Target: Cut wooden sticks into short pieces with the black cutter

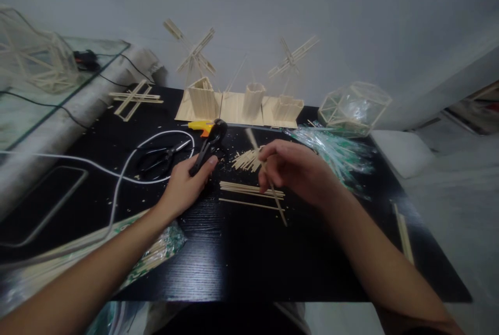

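Head view shows me a bag (177, 237) with sticks (154, 258) on the table (265, 262); my left grip (185, 185) holds a tool (211, 142) before the glue gun (199, 125), my right grip (298, 166) pinches a stick (281, 213) over loose sticks (237, 187).

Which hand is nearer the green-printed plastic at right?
Right. The right hand is just left of the plastic, holding a stick; the left hand is farther left, gripping a black tool.
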A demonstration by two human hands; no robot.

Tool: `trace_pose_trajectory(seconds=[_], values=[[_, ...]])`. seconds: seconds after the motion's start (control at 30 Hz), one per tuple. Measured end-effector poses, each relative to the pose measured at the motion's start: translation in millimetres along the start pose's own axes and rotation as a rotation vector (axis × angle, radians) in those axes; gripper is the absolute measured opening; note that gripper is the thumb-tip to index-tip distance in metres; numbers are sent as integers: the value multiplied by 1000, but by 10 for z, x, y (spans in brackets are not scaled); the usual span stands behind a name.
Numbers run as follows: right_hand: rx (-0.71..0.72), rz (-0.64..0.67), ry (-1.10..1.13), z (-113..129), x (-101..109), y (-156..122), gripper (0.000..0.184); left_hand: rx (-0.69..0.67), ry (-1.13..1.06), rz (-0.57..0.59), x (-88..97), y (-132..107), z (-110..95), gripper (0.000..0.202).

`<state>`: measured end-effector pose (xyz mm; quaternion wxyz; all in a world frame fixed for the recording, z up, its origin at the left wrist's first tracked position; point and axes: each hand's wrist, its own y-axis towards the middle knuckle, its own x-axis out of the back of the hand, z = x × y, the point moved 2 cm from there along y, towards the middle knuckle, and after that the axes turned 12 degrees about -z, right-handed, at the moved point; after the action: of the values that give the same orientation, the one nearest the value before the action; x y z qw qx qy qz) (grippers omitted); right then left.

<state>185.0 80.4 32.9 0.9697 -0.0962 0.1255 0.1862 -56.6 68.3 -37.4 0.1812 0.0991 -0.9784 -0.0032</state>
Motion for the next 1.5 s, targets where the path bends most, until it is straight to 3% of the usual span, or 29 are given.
trace_pose_trajectory(seconds=[0.17,0.37,0.57,1.0,1.5], values=[[62,-212,-93,-147,-14,61,26,-40,47,22,0,-15,-5,42],[186,-223,-291,-235,-91,49,22,-304,248,16,0,-58,-112,33],[232,-239,-272,-328,-145,46,23,-486,276,42,-10,-98,-162,24],[185,-220,-165,-371,-180,71,22,-532,343,27,-9,-140,-152,24],[214,-149,-224,-343,-187,54,24,-533,368,32,-13,-140,-146,24]])
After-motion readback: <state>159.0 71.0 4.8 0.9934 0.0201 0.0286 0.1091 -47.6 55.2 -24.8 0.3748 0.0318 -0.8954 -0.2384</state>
